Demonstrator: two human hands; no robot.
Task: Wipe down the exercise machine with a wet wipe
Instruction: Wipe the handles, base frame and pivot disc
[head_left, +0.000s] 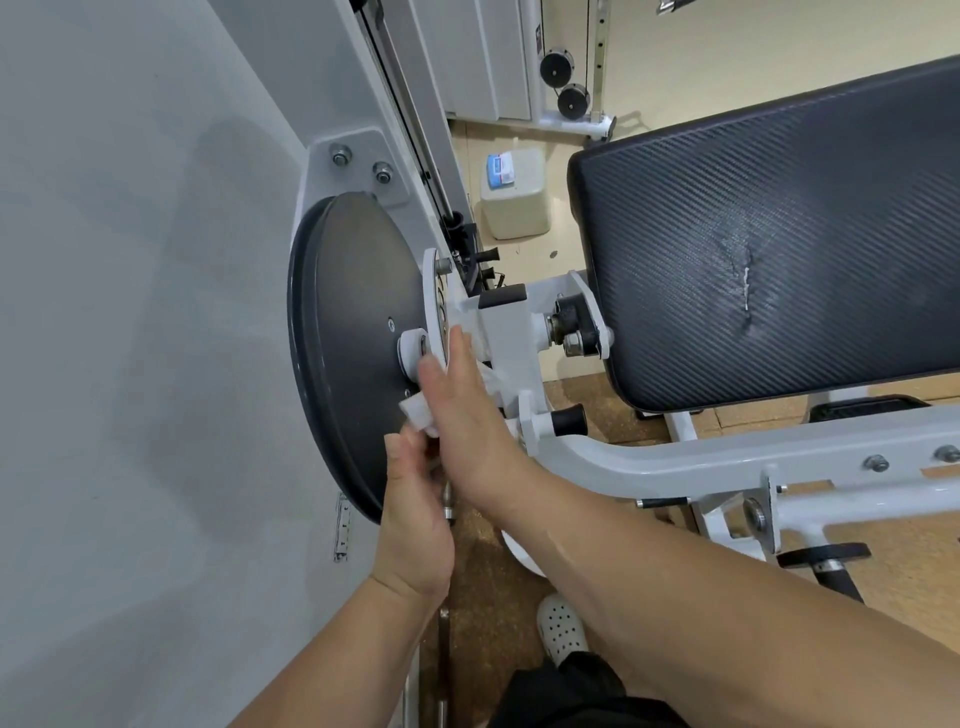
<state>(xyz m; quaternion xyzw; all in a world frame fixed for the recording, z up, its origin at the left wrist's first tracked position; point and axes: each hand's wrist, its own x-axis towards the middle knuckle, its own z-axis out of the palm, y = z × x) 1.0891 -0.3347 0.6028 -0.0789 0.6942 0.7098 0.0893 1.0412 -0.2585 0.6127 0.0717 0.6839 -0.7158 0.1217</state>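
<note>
Progress: mid-task by the look of it; wiping is at the pivot area of the machine (524, 332), beside the disc (348, 353). No wet streaks or dirt can be made out, so done vs left cannot be judged surface by surface.
Likely left: pad (769, 223), white frame (675, 457), bolts and stops, if not already covered; cannot tell.
Wipe (418, 413): small white wad, at the lower right part of the disc face, just below the white hub (410, 353). Looks to be touching or nearly touching the disc.
Right hand (457, 410): fingers fairly straight, reaching up to the hub and the holed white plate (434, 312); the wipe sits at its thumb side, mostly hidden. Appears to hold the wipe, not certain.
Left hand (410, 514): just below the wipe, fingers curled narrow, tips at the wipe's lower edge; pinching it or only adjusting, cannot tell.
Hands: touching or nearly so, wipe between them.
Pack (501, 169): on a pale block on the floor, well apart from both hands.
Pad note: 1 tear in the cover.
</note>
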